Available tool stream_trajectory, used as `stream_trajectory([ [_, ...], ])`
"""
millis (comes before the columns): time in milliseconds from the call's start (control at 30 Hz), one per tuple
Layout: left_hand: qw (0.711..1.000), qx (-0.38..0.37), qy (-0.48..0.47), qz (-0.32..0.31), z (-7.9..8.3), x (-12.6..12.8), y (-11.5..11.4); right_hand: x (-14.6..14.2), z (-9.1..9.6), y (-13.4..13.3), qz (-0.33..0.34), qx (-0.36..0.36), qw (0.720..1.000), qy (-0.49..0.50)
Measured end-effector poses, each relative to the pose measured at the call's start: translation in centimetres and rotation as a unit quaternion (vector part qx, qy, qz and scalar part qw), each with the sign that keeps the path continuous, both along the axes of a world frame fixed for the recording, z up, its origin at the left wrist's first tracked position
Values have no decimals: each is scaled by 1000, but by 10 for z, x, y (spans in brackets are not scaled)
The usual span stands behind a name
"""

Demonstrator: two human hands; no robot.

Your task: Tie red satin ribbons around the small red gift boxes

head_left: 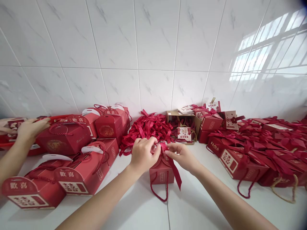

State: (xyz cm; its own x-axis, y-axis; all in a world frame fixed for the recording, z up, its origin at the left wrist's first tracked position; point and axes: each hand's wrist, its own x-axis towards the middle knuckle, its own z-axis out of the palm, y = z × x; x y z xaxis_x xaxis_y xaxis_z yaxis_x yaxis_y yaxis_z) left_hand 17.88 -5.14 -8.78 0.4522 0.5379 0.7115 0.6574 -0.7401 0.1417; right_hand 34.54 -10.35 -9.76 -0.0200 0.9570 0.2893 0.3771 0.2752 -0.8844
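Observation:
A small red gift box (pixel 161 174) stands in front of me, its rope handle (pixel 159 195) hanging down the near side. Above it, my left hand (pixel 145 153) pinches a red ribbon (pixel 176 175) at the top of the box. My right hand (pixel 181 156) grips the same ribbon from the other side, thumb and finger together, and one tail drops past the box's right edge. The knot or loop between my fingers is partly hidden. Just behind lies a heap of loose red ribbons (pixel 148 127).
Several red boxes with rope handles (pixel 79 172) stand at the left. Another person's hand (pixel 31 131) reaches over a red tray at far left. A cardboard box (pixel 198 126) with tags (pixel 184 134) sits behind. Ribboned boxes (pixel 247 159) crowd the right. A tiled wall (pixel 155 48) rises behind.

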Motion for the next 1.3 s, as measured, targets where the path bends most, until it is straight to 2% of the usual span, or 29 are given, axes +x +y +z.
stream_trajectory([
  [100, 998, 17, 57, 0, 1, -1, -1, -5, -1, 4, -13, -20, 1000, 16],
  [200, 998, 6, 54, -19, 2, -3, -2, -9, 0, 6, -3, -29, 999, 33],
  [267, 998, -36, 6, -49, 2, -7, -2, -11, -1, 6, -2, -38, 998, 58],
  [333, 986, -122, -67, -86, 1, -12, 0, -11, -3, 6, -10, -46, 996, 77],
  [433, 936, -303, -142, -110, -2, -22, 10, -10, -9, 6, -34, -45, 996, 76],
  [533, 860, -482, -114, -121, -6, -29, 20, -8, -12, 7, -24, -40, 997, 65],
  [600, 808, -568, -92, -127, -9, -32, 25, -7, -12, 7, 4, -37, 997, 66],
  [700, 754, -637, -106, -124, -14, -34, 29, -4, -13, 8, 57, -44, 994, 81],
  [800, 723, -659, -130, -163, -16, -34, 32, -1, -13, 9, 88, -60, 988, 109],
  [867, 726, -650, -143, -173, -16, -35, 34, 1, -14, 9, 92, -67, 987, 111],
  [1133, 771, -612, -136, -113, -7, -37, 34, 7, -15, 10, 117, -71, 987, 81],
  [1300, 762, -626, -120, -116, -1, -40, 32, -2, -11, 6, 52, -60, 996, 35],
])
